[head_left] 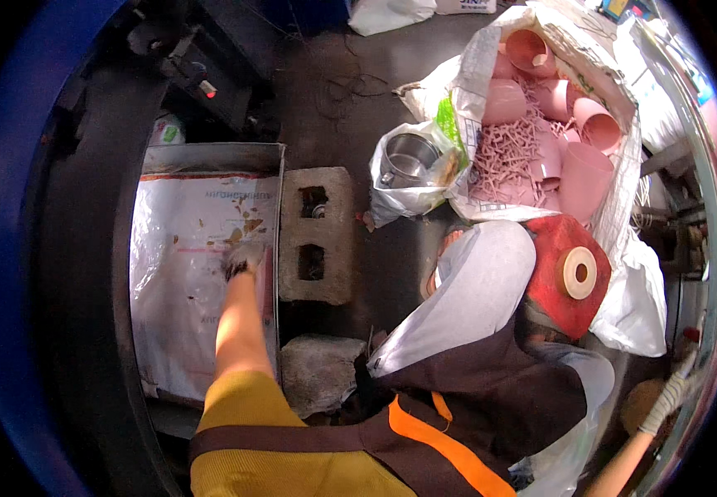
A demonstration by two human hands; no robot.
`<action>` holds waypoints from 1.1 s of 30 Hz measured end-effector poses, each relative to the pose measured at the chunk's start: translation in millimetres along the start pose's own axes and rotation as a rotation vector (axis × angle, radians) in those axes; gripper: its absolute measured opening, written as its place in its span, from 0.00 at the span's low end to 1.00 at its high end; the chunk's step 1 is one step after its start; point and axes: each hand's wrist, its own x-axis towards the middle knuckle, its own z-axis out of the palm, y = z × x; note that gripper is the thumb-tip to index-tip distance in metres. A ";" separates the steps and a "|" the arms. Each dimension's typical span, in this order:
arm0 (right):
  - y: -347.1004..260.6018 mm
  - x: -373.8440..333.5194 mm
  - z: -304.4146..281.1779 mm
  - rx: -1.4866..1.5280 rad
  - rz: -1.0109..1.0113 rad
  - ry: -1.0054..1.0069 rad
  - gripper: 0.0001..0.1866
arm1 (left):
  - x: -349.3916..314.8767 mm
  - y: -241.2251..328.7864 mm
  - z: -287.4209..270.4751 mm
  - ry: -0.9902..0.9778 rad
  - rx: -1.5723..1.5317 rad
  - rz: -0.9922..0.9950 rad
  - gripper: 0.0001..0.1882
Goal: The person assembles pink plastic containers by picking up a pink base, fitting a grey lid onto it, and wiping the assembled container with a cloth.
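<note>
My left hand [243, 259], blurred and dark about the fingers, reaches low over a shallow metal tray [280, 190]. Creased, printed whitish plastic sheeting [172, 273] lines that tray, with scattered brownish flecks [248, 219] just beyond the hand. Motion blur hides whether the fingers hold anything. At the far lower right, my right hand [666, 402] wears a pale striped knit glove. Its fingers look closed on the edge of a tall metal-framed panel [713, 331], though the picture's rim squeezes them.
A concrete block [337, 236] stands right of the tray. A white woven sack [470, 79] holds several pink cups [586, 178] and pink plastic scraps [503, 157]. Beside it, a metal pot [408, 159] sits in a white bag. A tape roll [579, 272] rests on red cloth [550, 286].
</note>
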 end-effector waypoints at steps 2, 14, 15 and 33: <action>-94.8 2.0 -16.3 0.193 -0.034 -0.025 0.25 | 0.5 -30.4 8.7 -0.035 0.161 -0.103 0.25; -497.0 -88.8 -171.2 1.705 -0.217 -0.956 0.19 | -49.5 84.6 -190.2 -0.087 -2.113 0.377 0.31; -504.1 -94.9 -173.3 1.767 -0.266 -0.921 0.22 | -90.5 123.0 -195.6 -0.348 -2.189 0.511 0.31; -475.9 -89.9 -173.3 1.055 -0.687 -1.052 0.18 | -253.2 280.7 -210.5 -0.107 -0.031 1.260 0.24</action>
